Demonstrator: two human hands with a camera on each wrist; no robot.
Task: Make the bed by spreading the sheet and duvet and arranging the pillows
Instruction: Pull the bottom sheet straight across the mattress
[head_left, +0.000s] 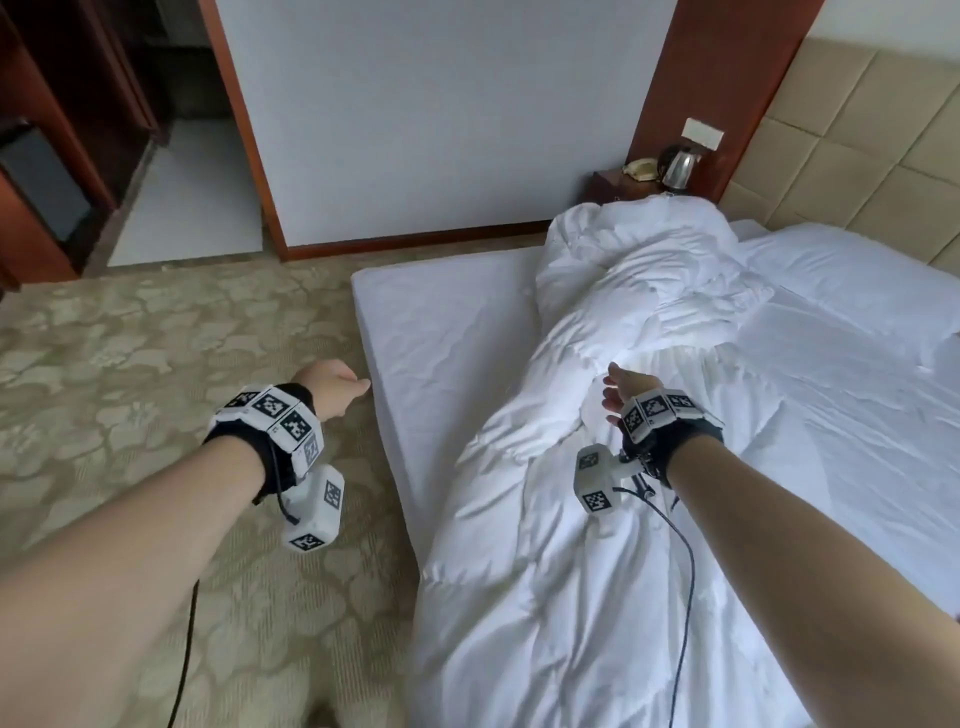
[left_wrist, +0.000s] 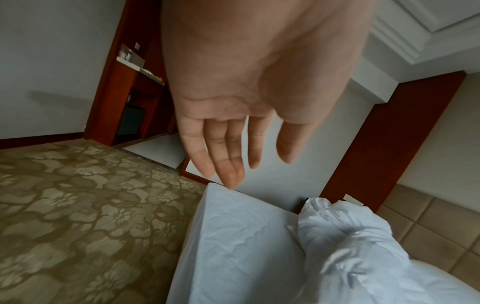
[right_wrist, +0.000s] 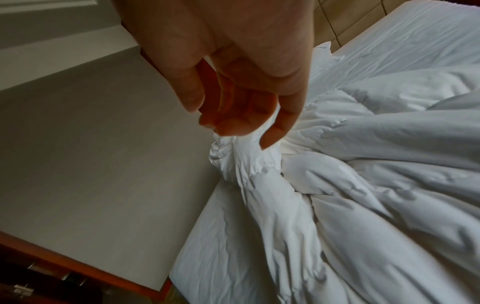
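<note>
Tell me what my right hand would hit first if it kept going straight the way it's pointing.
Most likely the bunched duvet: the right hand hovers over it with loosely curled fingers aimed at the heaped ridge just ahead. Depth is hard to judge, so contact could come sooner.

Both forearms stretched forward, bare, wrists strapped in black bands with marker blocks. Left hand (head_left: 332, 387) held out palm down, fingers (left_wrist: 226, 160) straight and loosely spread, gripping nothing. Right hand (head_left: 623, 389) reached ahead, fingers (right_wrist: 283, 121) loosely curled, thumb apart, palm hollow, nothing held.
</note>
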